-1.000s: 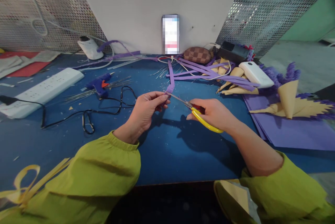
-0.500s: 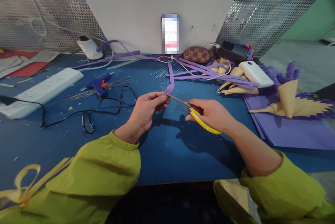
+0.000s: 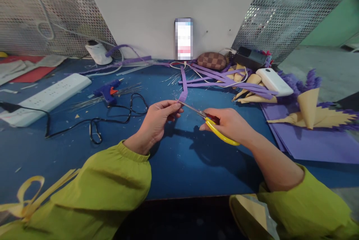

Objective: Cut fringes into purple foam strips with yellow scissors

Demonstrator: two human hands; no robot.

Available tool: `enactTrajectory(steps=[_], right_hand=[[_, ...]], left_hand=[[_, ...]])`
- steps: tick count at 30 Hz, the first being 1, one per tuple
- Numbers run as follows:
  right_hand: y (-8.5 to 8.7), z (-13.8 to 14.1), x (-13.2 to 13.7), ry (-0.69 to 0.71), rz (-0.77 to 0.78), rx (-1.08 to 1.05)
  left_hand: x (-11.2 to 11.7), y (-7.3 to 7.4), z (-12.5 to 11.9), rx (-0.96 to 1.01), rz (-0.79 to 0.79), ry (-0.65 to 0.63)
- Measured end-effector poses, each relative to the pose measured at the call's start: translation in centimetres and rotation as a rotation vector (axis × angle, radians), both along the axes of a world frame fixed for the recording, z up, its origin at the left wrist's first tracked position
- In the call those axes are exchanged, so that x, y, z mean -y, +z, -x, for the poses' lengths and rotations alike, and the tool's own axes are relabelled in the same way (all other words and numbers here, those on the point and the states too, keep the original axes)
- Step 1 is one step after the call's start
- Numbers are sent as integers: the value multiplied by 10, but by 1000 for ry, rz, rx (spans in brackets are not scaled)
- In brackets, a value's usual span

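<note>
Between the thumb and fingers of my left hand (image 3: 162,118) is pinched the near end of a purple paper strip (image 3: 183,88), whose far part stretches away over the blue table. My right hand (image 3: 228,123) is closed around the handles of yellow-handled scissors (image 3: 221,133). Their metal blades reach left to the strip, right at my left fingertips. Fine cuts seem to line the strip's edge near the blades. How far the blades are apart is too small to tell. Several more purple strips (image 3: 224,77) lie loose beyond my right hand.
On the left are a white power strip (image 3: 53,96), a blue glue gun (image 3: 106,90) with a black cord, and thin wires (image 3: 129,89). A phone (image 3: 184,39) leans on the back panel. To the right lie a white power bank (image 3: 274,81), purple sheets (image 3: 316,144) and a paper-wrapped purple flower (image 3: 308,109).
The whole view has shifted slightly. My hands, the scissors and the strip keep nearly the same places relative to one another.
</note>
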State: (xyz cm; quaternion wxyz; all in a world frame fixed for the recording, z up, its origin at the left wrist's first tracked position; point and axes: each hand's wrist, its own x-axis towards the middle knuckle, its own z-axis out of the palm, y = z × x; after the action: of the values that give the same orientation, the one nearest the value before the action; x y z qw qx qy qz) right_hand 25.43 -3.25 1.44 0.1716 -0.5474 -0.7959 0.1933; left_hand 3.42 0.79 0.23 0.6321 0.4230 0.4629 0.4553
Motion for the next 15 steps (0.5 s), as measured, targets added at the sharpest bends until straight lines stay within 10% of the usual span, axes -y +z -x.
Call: enactTrajectory(steps=[15], right_hand=[[-2,-4,-1,22,184,-166]], left_hand=[[-1,-2,0,56,-12,-61]])
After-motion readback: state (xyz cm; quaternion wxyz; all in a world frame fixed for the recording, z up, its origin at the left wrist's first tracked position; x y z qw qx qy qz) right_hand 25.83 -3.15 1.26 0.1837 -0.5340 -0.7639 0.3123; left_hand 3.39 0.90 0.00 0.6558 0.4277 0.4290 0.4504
